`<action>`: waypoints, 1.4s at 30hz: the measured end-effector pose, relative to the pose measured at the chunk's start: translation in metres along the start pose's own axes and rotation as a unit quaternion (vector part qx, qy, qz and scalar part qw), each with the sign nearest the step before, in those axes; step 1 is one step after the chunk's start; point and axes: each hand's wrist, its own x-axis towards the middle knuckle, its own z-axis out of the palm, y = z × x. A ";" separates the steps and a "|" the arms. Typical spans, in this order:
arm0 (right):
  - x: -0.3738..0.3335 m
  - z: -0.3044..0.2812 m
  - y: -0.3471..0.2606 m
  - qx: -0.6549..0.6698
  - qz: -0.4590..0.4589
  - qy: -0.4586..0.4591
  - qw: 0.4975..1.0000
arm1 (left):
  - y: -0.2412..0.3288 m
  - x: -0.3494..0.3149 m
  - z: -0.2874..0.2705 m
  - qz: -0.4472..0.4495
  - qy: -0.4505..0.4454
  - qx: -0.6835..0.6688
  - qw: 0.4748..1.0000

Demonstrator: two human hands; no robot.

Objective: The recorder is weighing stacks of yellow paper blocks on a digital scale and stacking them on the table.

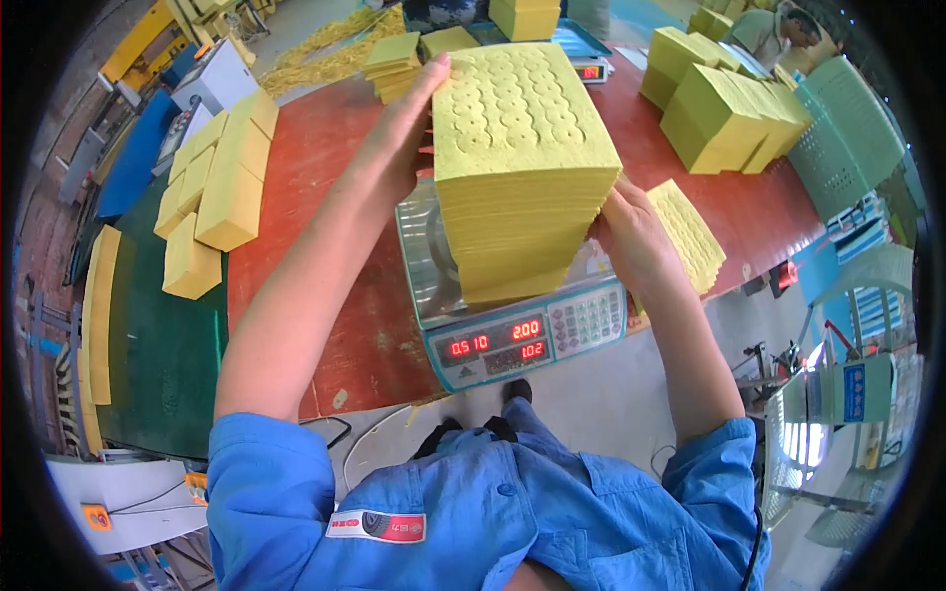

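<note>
A tall stack of yellow paper sheets point(527, 197) stands between my two hands, its top sheet marked with rows of curved cuts and small holes. My left hand point(406, 128) presses along its left side, the thumb at the top edge and the other fingers mostly hidden. On the right side, lower down, my right hand point(636, 231) grips the stack with bent fingers. Beneath is a digital scale point(537, 335) with a metal pan and lit red digits; whether the stack rests on the pan I cannot tell. A smaller yellow paper stack point(690, 236) lies beside my right hand.
Yellow paper blocks point(232, 182) line the left of the red table point(315, 163); more blocks point(724, 113) stand at the far right, near another person point(778, 37). A second scale point(588, 71) sits behind. Green chairs point(852, 123) stand to the right.
</note>
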 end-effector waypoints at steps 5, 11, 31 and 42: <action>-0.002 0.004 0.005 0.001 -0.022 0.032 0.999 | 0.007 -0.011 0.016 0.017 0.014 -0.022 1.000; -0.004 0.001 0.011 -0.086 -0.074 0.007 0.994 | -0.009 -0.016 0.014 0.034 0.025 -0.087 0.995; 0.056 0.022 0.060 0.121 -0.002 -0.010 0.993 | -0.091 -0.059 0.057 0.094 0.161 -0.211 0.960; -0.015 0.018 0.068 0.100 -0.138 -0.003 0.985 | -0.111 -0.152 0.071 0.220 0.287 -0.060 0.930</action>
